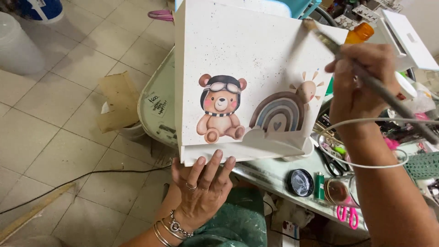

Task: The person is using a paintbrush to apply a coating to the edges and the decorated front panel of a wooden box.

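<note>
A white speckled wooden box (247, 50) stands tilted on the table edge, its face showing a teddy bear in aviator cap and a rainbow with a sun. My left hand (202, 187), with a ring and bracelets, presses flat against the box's lower front edge. My right hand (361, 82) grips a long paintbrush (388, 96), whose bristle tip touches the box's upper right corner.
A cluttered table (274, 171) to the right carries a black round tin (300, 182), a green lighter (319, 185), pink scissors (347, 215), an orange-capped bottle (361, 33) and a white cable (366, 165). Tiled floor at left has cardboard (118, 100) and a white bucket (16, 48).
</note>
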